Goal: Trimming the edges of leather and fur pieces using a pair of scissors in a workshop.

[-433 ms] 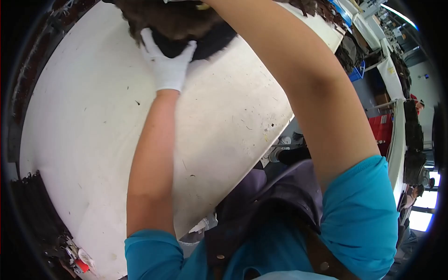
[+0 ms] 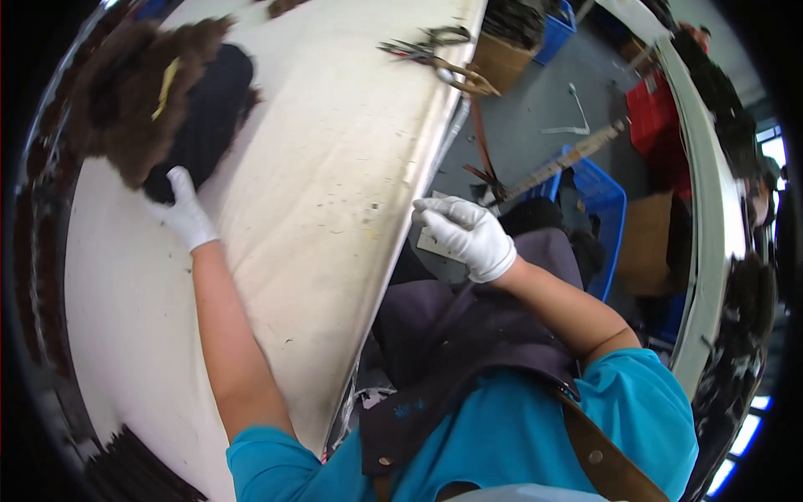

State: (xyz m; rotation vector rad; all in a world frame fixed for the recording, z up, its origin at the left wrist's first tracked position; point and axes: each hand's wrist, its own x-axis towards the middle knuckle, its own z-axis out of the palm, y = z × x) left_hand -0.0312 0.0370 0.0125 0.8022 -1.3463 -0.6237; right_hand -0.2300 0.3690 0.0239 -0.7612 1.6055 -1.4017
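Note:
My left hand [image 2: 191, 219], in a white glove, pinches the near end of a brown fur piece [image 2: 125, 100], its thumb on top of the black backing [image 2: 209, 109] and its other fingers hidden beneath. A yellow strip [image 2: 167, 88] lies across the fur. Just off the table's right edge, in front of my body, is my right hand [image 2: 473, 238], also white-gloved. Its fingers are curled together with thumb and fingertips pinched; whatever may be between them is too small to make out.
Scissors [image 2: 464, 77] with brown and black handles lie at the far right edge of the white table [image 2: 318, 251]. Beyond that edge stand a blue crate [image 2: 615, 217], a red crate [image 2: 654, 113] and cardboard boxes [image 2: 648, 243]. Small dark scraps dot the tabletop.
My right hand has drawn back from the far side of the table to its right edge. The fur piece and my left hand now appear further left in view, and the view has shifted.

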